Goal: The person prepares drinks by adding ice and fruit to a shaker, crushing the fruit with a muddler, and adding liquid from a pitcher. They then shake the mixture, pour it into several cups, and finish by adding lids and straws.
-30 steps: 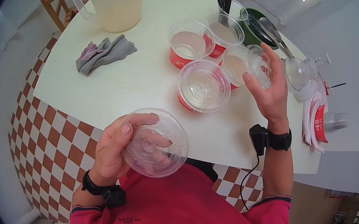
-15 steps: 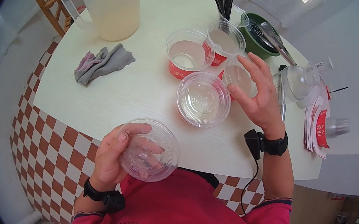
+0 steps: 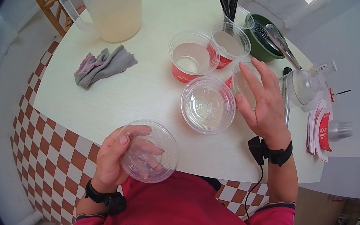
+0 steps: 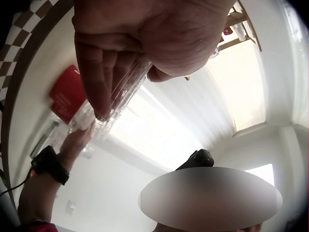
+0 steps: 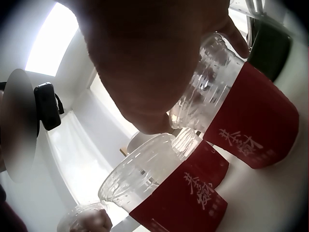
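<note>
My left hand (image 3: 111,155) grips clear plastic lids (image 3: 156,166) at the edge, low in front of the table; the left wrist view shows them edge-on as a thin stack. My right hand (image 3: 267,107) is over a clear cup with a red sleeve (image 5: 256,118), its thumb and fingers spanning the clear lid (image 5: 212,60) at the rim. Beside that cup, nearer me, stands a lidded cup (image 3: 208,106). Two cups without lids, a left one (image 3: 193,59) and a far one (image 3: 231,43), hold pale liquid.
A large pitcher (image 3: 115,13) of cloudy liquid stands at the far left, a grey cloth (image 3: 106,66) in front of it. Black straws (image 3: 230,2) stand in a clear cup. At right are a green bowl (image 3: 262,48), a metal ladle (image 3: 283,46) and red-and-white sleeves (image 3: 317,132).
My right hand has brought the lid down from above the cup onto its rim. The left hand with its lids has shifted slightly left and down.
</note>
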`<action>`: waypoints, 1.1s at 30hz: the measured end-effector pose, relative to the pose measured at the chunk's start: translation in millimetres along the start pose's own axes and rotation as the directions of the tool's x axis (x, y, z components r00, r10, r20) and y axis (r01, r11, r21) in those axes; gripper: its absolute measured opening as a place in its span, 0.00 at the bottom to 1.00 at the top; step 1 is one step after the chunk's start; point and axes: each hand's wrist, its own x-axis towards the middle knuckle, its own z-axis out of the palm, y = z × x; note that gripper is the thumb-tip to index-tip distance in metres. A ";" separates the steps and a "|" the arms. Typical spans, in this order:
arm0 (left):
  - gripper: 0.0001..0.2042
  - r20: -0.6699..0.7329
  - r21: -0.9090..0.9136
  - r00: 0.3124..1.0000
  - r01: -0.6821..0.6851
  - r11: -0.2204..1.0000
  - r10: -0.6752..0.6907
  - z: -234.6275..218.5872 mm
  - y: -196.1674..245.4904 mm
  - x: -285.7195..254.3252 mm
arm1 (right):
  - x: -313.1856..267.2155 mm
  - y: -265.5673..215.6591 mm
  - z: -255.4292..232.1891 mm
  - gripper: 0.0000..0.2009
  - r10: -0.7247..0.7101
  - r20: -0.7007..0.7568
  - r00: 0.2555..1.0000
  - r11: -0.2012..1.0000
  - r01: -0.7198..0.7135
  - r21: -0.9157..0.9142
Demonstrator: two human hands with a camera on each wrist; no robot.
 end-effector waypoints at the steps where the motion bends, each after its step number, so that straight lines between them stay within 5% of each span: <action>1: 0.26 0.000 0.001 1.000 0.001 1.000 -0.001 -0.7 0.0 0.6 | -0.9 0.0 0.9 0.29 -0.012 -0.008 1.000 1.000 0.011 -0.022; 13: 0.26 -0.004 0.017 1.000 0.025 1.000 -0.025 0.4 -1.4 6.2 | -8.9 3.6 3.4 0.35 -0.037 0.043 0.998 0.998 0.040 -0.054; 18: 0.20 0.190 -0.052 0.979 -0.060 0.997 0.068 2.3 11.8 7.2 | -14.3 1.5 -17.4 0.40 0.027 0.014 1.000 0.997 -0.028 0.073; 22: 0.15 0.153 -0.020 0.978 -0.138 0.990 0.139 23.3 18.2 7.6 | -26.8 -41.5 -56.6 0.43 0.002 -0.175 0.985 0.960 0.047 0.278; 25: 0.11 0.178 0.073 0.977 -0.131 0.989 0.116 39.5 11.7 11.7 | -41.6 -103.1 -53.6 0.45 -0.162 -0.143 0.976 0.859 0.211 0.467; 29: 0.06 0.194 0.085 0.970 -0.163 0.983 0.144 62.9 2.3 10.7 | -37.6 -136.2 -31.4 0.42 -0.222 -0.149 0.964 0.933 0.254 0.254; 33: 0.07 0.255 -0.001 0.953 -0.169 0.986 0.164 57.6 -3.7 7.8 | -37.9 -130.9 -23.5 0.40 -0.157 -0.172 0.972 0.917 0.208 0.339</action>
